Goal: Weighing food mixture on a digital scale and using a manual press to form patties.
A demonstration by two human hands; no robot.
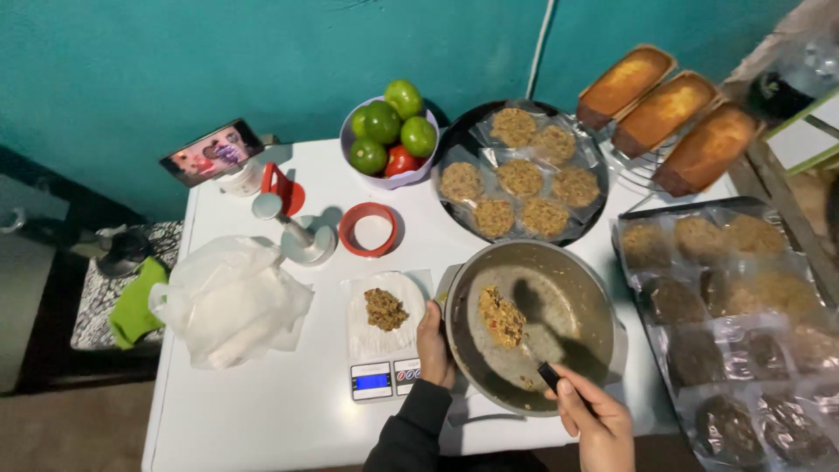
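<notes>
The left hand grips the rim of the round metal pan, near the table's near edge. The right hand is closed on a black-handled spoon beside the clump of grainy mixture inside. Farther left, a white bowl holds green fruits.

On the table, the pan sits at the near middle. The scale lies just at its nine o'clock, the fruit bowl at eleven, the round tray at twelve (behind it), the loaves at one, and the long tray at three.
</notes>
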